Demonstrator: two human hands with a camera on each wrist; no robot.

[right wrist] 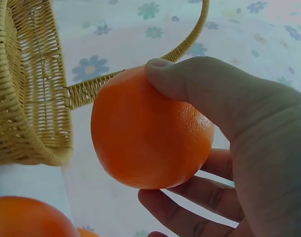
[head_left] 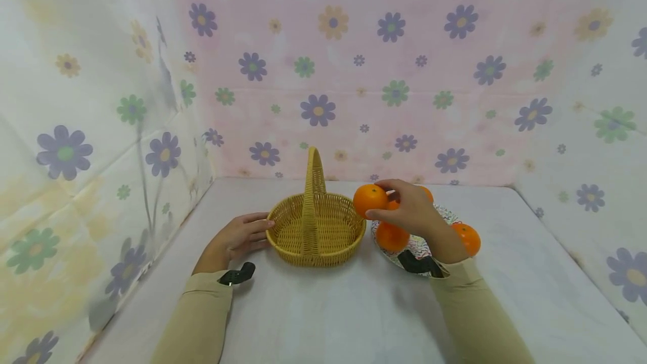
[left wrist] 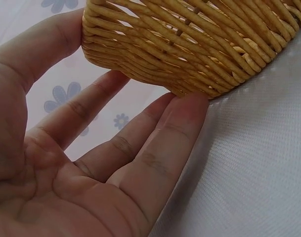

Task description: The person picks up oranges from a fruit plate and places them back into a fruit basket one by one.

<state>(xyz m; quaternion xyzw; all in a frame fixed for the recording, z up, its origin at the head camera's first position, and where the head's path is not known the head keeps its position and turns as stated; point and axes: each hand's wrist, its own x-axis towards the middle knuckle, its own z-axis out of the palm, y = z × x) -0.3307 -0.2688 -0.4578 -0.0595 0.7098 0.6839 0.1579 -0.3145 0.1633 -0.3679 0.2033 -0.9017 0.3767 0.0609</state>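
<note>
A yellow wicker basket [head_left: 315, 254] with a tall arched handle stands on the table. My left hand [head_left: 245, 235] rests against its left end; the left wrist view shows extended fingers [left wrist: 155, 153] touching the woven side. An orange [head_left: 370, 201] is held up by my right hand [head_left: 411, 206], close to the basket's right rim. Thumb and fingers grip that fruit from opposite sides in the right wrist view. Beneath the right hand, a plate [head_left: 420, 247] with a speckled pattern bears several more oranges, including a front one [head_left: 392, 237] and one on the right [head_left: 467, 239], partly hidden by hand and forearm.
White cloth covers the table [head_left: 323, 313]. A pink flowered curtain [head_left: 354, 77] hangs behind, and pale flowered sheets close off both sides. Dark wrist-worn devices show on each cuff, the right one [head_left: 417, 263] overlapping the plate's front edge.
</note>
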